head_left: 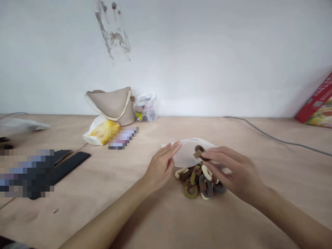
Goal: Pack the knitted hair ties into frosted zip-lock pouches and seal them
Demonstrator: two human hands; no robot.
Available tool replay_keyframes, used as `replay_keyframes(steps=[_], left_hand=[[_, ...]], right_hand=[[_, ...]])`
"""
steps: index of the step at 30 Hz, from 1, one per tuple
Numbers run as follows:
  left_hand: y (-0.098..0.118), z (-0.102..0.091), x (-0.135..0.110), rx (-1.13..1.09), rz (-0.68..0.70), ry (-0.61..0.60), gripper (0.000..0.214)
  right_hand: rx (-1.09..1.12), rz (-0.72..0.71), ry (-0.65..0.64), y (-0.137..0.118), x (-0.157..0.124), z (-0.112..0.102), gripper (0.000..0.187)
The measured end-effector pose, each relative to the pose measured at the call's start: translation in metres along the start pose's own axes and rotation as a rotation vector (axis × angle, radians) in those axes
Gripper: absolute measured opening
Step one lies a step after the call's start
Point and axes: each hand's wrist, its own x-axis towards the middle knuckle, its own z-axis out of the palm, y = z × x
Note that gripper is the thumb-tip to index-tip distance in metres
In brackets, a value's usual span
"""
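A heap of fabric hair ties (198, 183) in brown, grey, cream and olive lies on the light wooden table (155, 221). Behind it rests a clear plastic bag (188, 154), flattened and cloudy. My left hand (160, 166) is at the bag's left edge, with the fingers over it and the thumb below. My right hand (233, 169) comes in from the right, and its fingertips pinch a brown hair tie (199, 153) over the bag. The fingers hide part of that tie.
At the back stand a beige handbag (111, 106), a white plastic bag with yellow packaging (102, 133) and a clear bag of small items (145, 108). A black flat object (71, 165) lies left. A grey cable (275, 138) crosses right, below a red box (317, 100).
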Motion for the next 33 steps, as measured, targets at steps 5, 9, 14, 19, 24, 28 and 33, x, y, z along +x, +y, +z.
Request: replay_keyframes(steps=[5,9,14,19,24,28,33], left_hand=[[-0.001,-0.004,0.000,-0.036,-0.095,-0.018,0.057],[-0.001,-0.007,0.002,-0.080,-0.122,0.026,0.056],[0.000,-0.008,0.002,-0.102,-0.144,0.040,0.056],[-0.002,-0.006,0.003,-0.091,-0.141,0.029,0.057],[-0.003,-0.006,0.004,-0.104,-0.161,0.024,0.055],[-0.003,-0.007,0.003,-0.123,-0.151,0.035,0.056],[-0.001,-0.008,0.003,-0.122,-0.132,0.026,0.056]], right_hand=[[-0.022,0.099,-0.065,0.016,0.003,-0.002,0.019],[-0.103,0.414,-0.081,0.039,-0.035,-0.024,0.017],[-0.042,0.427,-0.283,0.050,-0.071,-0.018,0.031],[-0.060,0.421,-0.266,0.051,-0.071,-0.004,0.027],[-0.100,0.486,-0.160,0.054,-0.070,-0.008,0.023],[-0.137,0.534,-0.026,0.046,-0.065,-0.017,0.022],[-0.053,0.299,0.092,0.022,-0.032,-0.013,0.011]])
